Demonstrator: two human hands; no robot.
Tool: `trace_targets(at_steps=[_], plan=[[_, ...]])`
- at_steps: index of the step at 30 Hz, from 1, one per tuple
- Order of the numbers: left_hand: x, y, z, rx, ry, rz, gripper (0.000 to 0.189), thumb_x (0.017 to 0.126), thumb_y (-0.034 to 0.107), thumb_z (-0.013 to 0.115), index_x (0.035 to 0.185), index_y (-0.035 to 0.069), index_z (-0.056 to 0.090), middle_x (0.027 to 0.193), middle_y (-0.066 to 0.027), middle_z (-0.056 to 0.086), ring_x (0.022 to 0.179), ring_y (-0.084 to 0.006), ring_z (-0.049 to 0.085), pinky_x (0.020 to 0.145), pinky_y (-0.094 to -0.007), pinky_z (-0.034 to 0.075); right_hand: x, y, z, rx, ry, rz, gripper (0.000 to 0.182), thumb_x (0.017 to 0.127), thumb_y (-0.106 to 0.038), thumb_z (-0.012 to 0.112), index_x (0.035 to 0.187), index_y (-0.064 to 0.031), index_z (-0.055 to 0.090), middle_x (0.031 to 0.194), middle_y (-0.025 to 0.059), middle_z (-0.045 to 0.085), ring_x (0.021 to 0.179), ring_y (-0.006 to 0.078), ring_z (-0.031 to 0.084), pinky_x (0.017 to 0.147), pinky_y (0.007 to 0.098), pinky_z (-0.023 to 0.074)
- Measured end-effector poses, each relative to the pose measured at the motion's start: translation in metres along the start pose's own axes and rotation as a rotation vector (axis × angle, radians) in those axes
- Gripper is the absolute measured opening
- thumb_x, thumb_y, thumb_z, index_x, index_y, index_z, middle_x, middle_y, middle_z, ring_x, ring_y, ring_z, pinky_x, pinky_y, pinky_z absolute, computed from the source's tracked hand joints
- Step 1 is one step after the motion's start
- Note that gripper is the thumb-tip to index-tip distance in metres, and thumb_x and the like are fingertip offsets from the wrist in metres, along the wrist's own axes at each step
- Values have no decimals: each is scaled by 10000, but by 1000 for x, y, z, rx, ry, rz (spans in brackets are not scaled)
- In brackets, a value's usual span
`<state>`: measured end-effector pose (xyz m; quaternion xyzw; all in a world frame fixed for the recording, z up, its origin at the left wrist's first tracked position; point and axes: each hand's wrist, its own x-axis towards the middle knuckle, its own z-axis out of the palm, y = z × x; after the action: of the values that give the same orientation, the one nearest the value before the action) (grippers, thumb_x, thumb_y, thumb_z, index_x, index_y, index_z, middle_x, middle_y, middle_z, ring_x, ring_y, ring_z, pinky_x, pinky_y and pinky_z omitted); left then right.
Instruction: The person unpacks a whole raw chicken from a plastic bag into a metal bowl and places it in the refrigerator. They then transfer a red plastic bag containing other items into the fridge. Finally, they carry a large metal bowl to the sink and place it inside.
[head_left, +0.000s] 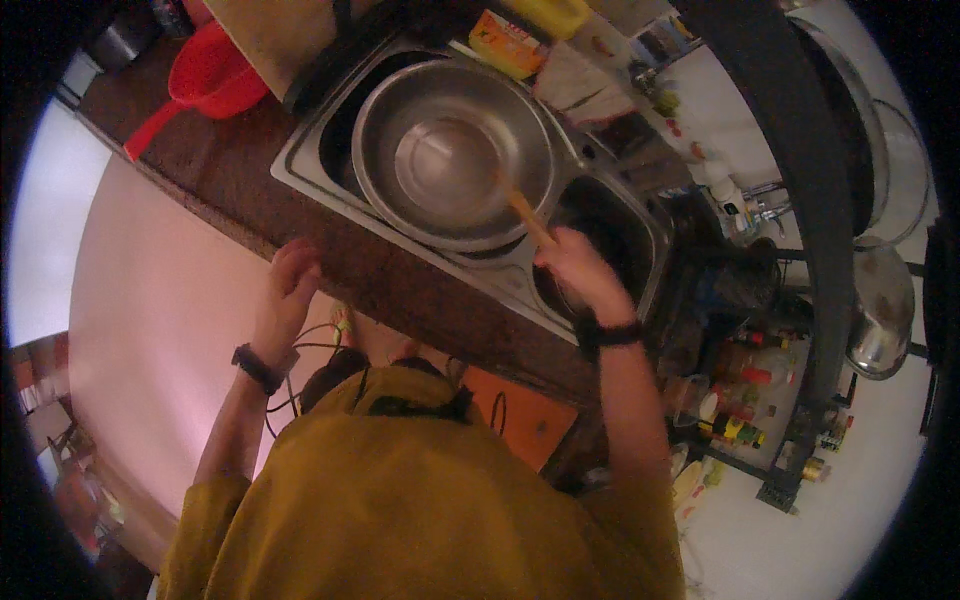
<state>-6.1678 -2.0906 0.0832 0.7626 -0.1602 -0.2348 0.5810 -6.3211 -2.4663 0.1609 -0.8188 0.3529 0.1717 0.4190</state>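
A large round metal basin (450, 161) stands in the left bowl of a stainless steel double sink (480, 277). My right hand (574, 259), with a dark band at the wrist, grips the handle of a wooden utensil (530, 216). The utensil reaches over the basin's near right rim, and its far end is blurred inside the basin, so its kind cannot be told. My left hand (296, 270) is at the counter's front edge, fingers loosely bent, holding nothing; it also has a dark wristband.
A red plastic dipper (214, 75) lies on the brown countertop (397, 281) at the left. Behind the sink are an orange and yellow packet (508, 45) and a folded cloth (581, 86). A black rack (814, 300) with bottles stands at the right. A cable hangs near my feet.
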Motion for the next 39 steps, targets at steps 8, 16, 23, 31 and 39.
trace_targets(at_steps=[8, 16, 23, 31, 39], plan=[[-4, 13, 3, 117, 15, 73, 238, 876, 61, 537, 1095, -20, 580, 1281, -138, 496, 1159, -249, 488, 967, -329, 400, 71, -18, 50, 84, -36, -245, 436, 857, -343, 623, 1108, 2, 532, 943, 74, 614, 819, 132, 552, 721, 288, 464], [-16, 9, 19, 48, 1, -46, 247, 880, 63, 541, 1116, -3, 574, 1179, -115, 549, 1095, -200, 521, 933, -304, 415, 21, 105, -54, -214, -6, 71, 408, 862, -348, 593, 994, 38, 585, 764, 119, 629, 587, 210, 589, 563, 352, 476], [-31, 22, 47, 100, -34, -103, 257, 906, 97, 543, 1141, -7, 559, 1083, -84, 601, 982, -162, 561, 838, -285, 453, 25, 180, -66, -269, -82, 360, 634, 788, -341, 621, 1276, -17, 379, 847, 94, 593, 559, 163, 551, 464, 309, 417], [-51, 39, 58, 145, 49, -34, 252, 902, 71, 532, 1140, -9, 559, 1109, -89, 582, 971, -170, 563, 846, -289, 455, 67, 188, -78, -287, -131, 369, 645, 797, -186, 595, 1351, 14, 331, 1060, 196, 600, 808, 261, 643, 679, 372, 515], [-78, 39, 50, 257, 125, -53, 242, 900, 55, 513, 1131, 0, 556, 1051, -91, 582, 891, -182, 578, 759, -283, 480, 61, 178, -64, -668, -141, 282, 820, 785, -325, 636, 1456, -97, 224, 1471, 177, 294, 1327, 355, 338, 1085, 441, 311]])
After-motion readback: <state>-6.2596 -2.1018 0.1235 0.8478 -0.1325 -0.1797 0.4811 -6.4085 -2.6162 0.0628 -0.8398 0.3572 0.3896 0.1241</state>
